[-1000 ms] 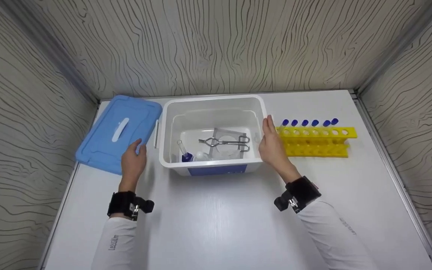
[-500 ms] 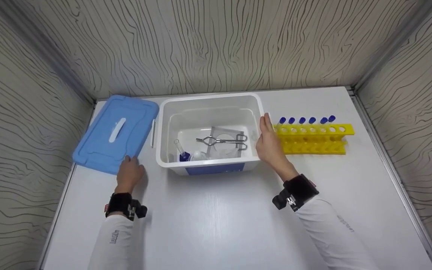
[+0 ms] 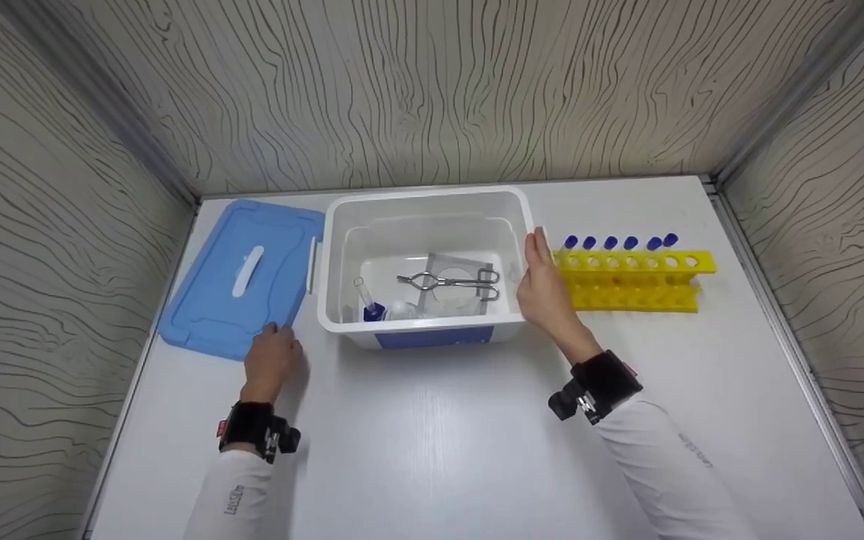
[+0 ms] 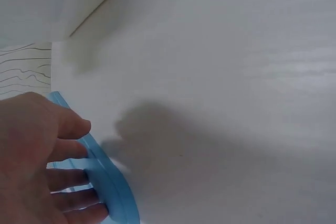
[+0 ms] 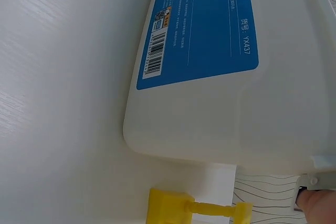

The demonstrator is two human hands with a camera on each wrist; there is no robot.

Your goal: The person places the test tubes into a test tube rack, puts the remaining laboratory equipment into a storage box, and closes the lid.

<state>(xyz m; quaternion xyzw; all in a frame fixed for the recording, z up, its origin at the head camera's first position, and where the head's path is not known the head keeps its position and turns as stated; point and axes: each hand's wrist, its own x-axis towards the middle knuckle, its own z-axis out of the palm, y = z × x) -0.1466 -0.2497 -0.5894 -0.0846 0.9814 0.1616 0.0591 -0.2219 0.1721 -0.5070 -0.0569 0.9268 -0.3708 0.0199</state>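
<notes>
At the left lies a blue lid (image 3: 276, 255) with a white handle. My left hand (image 3: 271, 358) grips its near right edge; in the left wrist view the fingers are curled at the lid's rim (image 4: 122, 195). A white plastic box (image 3: 402, 328) stands open beside it. My right hand (image 3: 547, 294) rests against the box's right side, fingers straight up near the rim. In the right wrist view, part of that hand (image 5: 321, 206) shows at a pale latch (image 5: 321, 181). The thumb is hidden in the head view.
Inside the box lie crucible tongs (image 3: 462, 283), a grey mesh sheet (image 3: 439, 264) and a clear tube with a blue base (image 3: 374, 312). At the right stands a yellow test tube rack (image 3: 704, 262) with several blue-capped tubes (image 3: 610, 242). Patterned walls (image 3: 402, 90) border the table.
My left hand has gone from above the lid's right side down to its near edge and curled there. The lid has slid slightly toward me. My right hand has stayed at the box.
</notes>
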